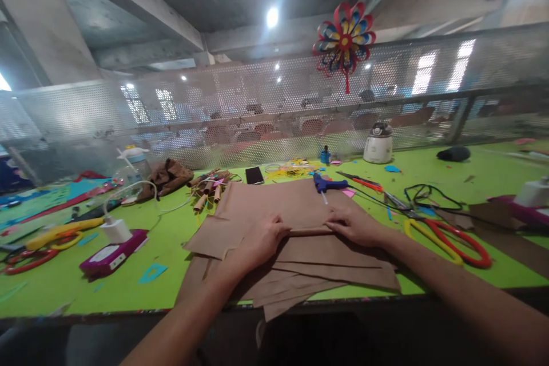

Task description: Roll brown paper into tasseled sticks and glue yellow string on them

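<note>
Sheets of brown kraft paper (274,200) lie stacked and fanned out in front of me. Across the stack runs a thin rolled paper tube (311,231), with a hand at each end of it. My left hand (268,235) is closed over the tube's left end, its fingers bent down. At the right end, my right hand (349,224) pinches the tube between thumb and fingers. Just beyond my right hand a blue glue gun (329,184) rests on the paper's far edge, its nozzle pointing toward me.
Scissors with red and yellow handles (461,240) lie at right, near a black cable. Finished paper rolls (210,189) and a phone (254,175) sit at the back. A purple power strip (114,254) is at left. A pinwheel flower (344,41) hangs on the mesh partition (257,126).
</note>
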### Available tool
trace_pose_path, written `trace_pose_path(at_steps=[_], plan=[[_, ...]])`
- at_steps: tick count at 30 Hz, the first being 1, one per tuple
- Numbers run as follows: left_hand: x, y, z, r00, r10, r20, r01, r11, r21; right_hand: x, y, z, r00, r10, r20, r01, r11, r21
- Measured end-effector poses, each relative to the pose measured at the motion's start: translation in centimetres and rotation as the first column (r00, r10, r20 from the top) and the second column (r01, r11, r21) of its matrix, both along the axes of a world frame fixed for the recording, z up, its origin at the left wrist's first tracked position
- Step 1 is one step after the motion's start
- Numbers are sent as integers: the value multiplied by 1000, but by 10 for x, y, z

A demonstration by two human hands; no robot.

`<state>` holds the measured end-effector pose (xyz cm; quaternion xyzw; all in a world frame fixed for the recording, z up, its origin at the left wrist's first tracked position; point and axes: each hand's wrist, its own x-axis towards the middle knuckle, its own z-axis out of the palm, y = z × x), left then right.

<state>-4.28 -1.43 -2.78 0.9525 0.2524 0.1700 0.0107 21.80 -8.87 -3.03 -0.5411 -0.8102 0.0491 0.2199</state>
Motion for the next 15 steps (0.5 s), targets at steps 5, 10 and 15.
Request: trace_pose_path(at_steps=[5,10,15], plan=[[-1,0,2,1000,5,3,-5,1000,-29,-2,1,0,999,-45,25,44,998,50],[0,-2,5,1000,9,-11,-9,999,-39,-1,3,0,998,-23,51,20,999,50],[0,-5,10,1000,-4,-20,4,999,-35,0,3,3,999,3,40,-4,1000,11]])
